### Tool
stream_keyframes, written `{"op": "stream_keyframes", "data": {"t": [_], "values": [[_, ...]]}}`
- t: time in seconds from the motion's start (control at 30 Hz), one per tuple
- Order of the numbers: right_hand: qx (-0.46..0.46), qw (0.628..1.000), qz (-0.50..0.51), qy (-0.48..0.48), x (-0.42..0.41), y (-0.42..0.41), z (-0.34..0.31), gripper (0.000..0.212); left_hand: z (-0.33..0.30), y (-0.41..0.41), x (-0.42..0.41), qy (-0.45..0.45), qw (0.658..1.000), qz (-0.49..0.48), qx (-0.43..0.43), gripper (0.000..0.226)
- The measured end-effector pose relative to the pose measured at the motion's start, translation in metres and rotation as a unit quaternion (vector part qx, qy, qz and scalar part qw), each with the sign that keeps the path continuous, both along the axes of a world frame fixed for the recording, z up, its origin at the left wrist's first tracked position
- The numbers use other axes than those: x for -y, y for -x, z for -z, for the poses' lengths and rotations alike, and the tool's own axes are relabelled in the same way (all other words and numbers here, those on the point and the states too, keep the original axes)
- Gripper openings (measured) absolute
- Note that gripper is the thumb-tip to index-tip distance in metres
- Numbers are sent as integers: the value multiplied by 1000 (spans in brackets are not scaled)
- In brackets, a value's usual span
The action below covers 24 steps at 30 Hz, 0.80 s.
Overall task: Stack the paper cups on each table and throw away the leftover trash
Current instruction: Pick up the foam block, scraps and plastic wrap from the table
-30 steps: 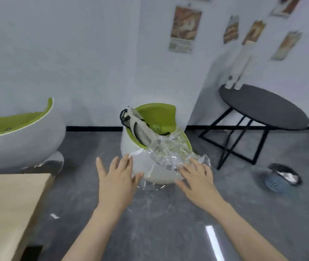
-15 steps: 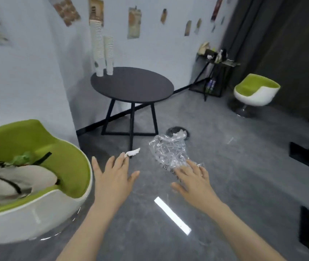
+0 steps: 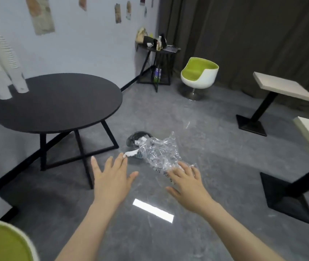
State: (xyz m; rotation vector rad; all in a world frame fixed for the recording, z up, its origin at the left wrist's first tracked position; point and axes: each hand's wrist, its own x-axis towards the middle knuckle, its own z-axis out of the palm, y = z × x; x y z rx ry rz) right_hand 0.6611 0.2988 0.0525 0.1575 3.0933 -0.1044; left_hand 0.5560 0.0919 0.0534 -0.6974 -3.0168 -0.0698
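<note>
My left hand (image 3: 112, 178) reaches forward palm down with its fingers straight, and a small white paper scrap (image 3: 130, 153) is pinched at its fingertips. My right hand (image 3: 189, 187), also flat and palm down, holds a crumpled clear plastic wrap (image 3: 159, 153) that sticks out past its fingers. Just beyond both hands a small dark trash bin (image 3: 134, 138) stands on the floor with trash in it, partly hidden by the plastic. Two tall stacks of white paper cups (image 3: 13, 66) stand on the round black table (image 3: 55, 102) at the left.
The round table's black legs (image 3: 80, 147) stand left of the bin. A green and white chair (image 3: 199, 74) and a small cluttered side table (image 3: 159, 48) are at the back. Two light square tables (image 3: 281, 87) on black pedestal bases stand to the right. A green chair edge (image 3: 3, 242) is at the lower left.
My view has swung right, away from the near green chair, and closer to the round table and the bin. Both hands keep their pose and still carry the scrap and the plastic.
</note>
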Motion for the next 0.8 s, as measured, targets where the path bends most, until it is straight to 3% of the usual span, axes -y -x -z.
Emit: {"op": "stream_keyframes", "data": {"t": [0.33, 0.8], "values": [[19, 998, 67, 10, -69, 151, 21, 52, 20, 181, -81, 25, 998, 58, 27, 69], [48, 998, -1, -28, -297, 388, 18, 51, 35, 392, -296, -19, 999, -5, 37, 65]]}}
